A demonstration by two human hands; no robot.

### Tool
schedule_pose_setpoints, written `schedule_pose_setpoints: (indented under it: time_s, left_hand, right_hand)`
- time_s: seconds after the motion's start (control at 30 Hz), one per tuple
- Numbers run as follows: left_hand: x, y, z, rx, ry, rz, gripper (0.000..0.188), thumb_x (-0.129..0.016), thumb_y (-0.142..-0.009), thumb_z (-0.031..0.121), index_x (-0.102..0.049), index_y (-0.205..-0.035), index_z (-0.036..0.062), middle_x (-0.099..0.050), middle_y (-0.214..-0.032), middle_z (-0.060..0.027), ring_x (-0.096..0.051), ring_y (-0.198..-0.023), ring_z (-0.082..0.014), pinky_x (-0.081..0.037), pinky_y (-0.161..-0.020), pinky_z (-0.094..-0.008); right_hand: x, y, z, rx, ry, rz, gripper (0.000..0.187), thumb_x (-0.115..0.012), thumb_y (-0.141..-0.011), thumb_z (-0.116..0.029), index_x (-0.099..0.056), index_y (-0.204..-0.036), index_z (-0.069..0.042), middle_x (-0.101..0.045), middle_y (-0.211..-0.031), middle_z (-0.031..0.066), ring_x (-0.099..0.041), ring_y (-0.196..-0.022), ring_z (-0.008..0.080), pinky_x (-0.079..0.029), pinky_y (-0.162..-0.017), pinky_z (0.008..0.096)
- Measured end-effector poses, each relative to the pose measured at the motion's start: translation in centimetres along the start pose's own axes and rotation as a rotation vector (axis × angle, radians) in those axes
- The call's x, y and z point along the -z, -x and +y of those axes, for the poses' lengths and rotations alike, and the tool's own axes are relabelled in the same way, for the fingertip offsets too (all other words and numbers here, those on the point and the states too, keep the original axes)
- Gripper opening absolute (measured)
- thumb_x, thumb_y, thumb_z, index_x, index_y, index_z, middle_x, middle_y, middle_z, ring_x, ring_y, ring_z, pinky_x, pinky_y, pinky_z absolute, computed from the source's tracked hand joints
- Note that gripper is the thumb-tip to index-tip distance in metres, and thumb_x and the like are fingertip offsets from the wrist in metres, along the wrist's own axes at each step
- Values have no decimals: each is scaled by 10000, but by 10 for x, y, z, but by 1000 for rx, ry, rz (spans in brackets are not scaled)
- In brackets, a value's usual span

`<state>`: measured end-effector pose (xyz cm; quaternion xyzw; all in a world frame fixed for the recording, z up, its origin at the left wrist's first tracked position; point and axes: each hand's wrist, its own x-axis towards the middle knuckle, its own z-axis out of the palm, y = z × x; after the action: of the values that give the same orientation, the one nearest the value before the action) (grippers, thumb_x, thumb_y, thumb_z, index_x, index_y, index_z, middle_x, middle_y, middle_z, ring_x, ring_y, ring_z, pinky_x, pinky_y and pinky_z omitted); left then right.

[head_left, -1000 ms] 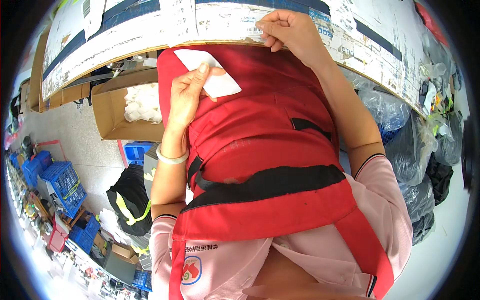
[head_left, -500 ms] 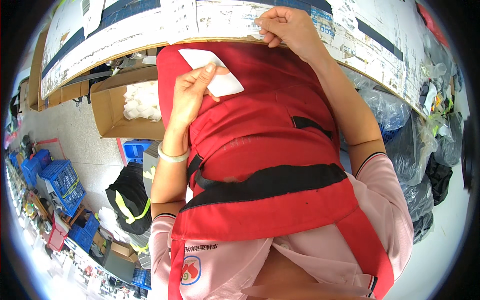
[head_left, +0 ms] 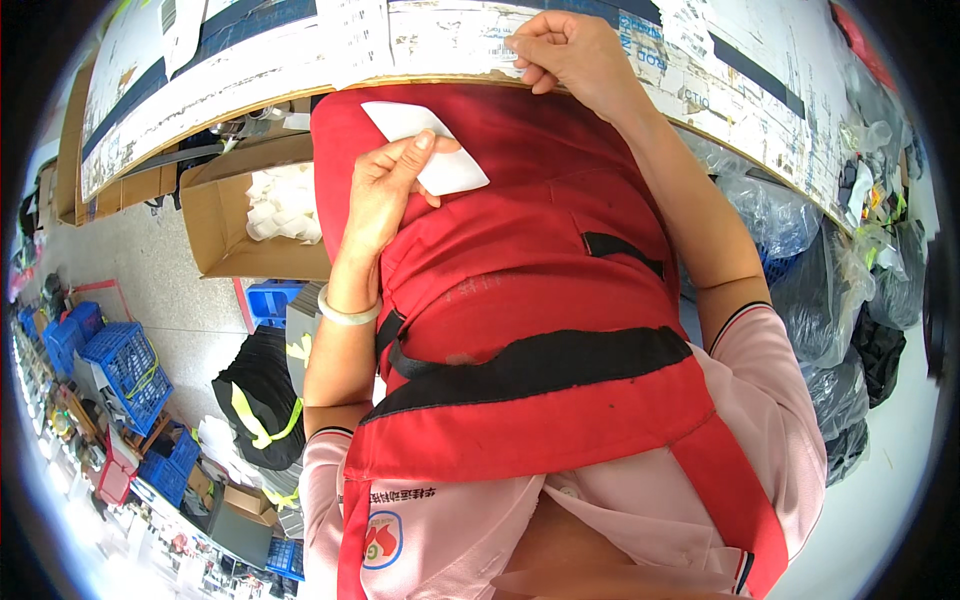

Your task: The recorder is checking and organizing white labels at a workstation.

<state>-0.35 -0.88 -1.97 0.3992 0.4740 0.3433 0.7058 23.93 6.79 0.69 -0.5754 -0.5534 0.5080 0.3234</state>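
My left hand [head_left: 385, 195] holds a white slip of backing paper [head_left: 425, 150] against the front of my red apron [head_left: 520, 290], thumb on top of the sheet. My right hand [head_left: 565, 50] is up at the edge of the worktable [head_left: 250, 70], fingers pinched on a small white label lying on the paper-covered tabletop. A pale bangle [head_left: 345, 312] circles my left wrist. Both forearms rise from the lower part of the view.
An open cardboard box [head_left: 235, 215] with white scraps stands under the table at the left. Blue plastic crates [head_left: 130, 365] and a black bag [head_left: 260, 400] lie on the floor. Clear and dark plastic bags [head_left: 830, 290] pile at the right.
My left hand has tilted the white slip slightly and shifted it a little toward the right on the apron. My right hand stays pinched at the table edge.
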Motion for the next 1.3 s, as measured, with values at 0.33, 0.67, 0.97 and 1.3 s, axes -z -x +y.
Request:
schedule_pose_setpoints:
  time_s: [0.33, 0.67, 0.97, 1.3]
  left_hand:
    - [0, 0, -1, 20, 16, -6, 351, -554, -945, 310, -706, -935, -7, -689, -899, -68, -559, -589, -93, -492, -517, -223]
    - [1, 0, -7, 20, -4, -14, 334, -560, -943, 300, -707, -944, 0, -695, -913, -68, -559, -596, -86, -496, -513, -227]
    - [1, 4, -7, 24, 12, -39, 254, -574, -939, 214, -694, -990, -4, -691, -919, -60, -577, -637, -85, -494, -535, -220]
    - [70, 31, 1, -89, 282, 212, 353, -585, -892, 27, -544, -1241, -11, -614, -1165, -80, -613, -985, -135, -524, -855, -309]
  right_hand:
    - [2, 0, -8, -75, -139, -11, 143, -610, -872, -85, -606, -868, 58, -620, -712, 85, -597, -563, 123, -504, -473, 232]
    - [-2, 0, -5, -14, 41, -22, 214, -625, -899, -206, -647, -955, -1, -625, -747, 17, -581, -606, 53, -497, -526, 179]
    - [23, 24, 0, 69, -49, -15, 185, -602, -911, -195, -649, -965, -24, -619, -746, 11, -569, -591, 55, -462, -516, 178]
    - [170, 21, 81, -45, 646, 594, 300, -743, -791, -299, -643, -896, -36, -628, -721, 14, -553, -606, 75, -440, -553, 235]
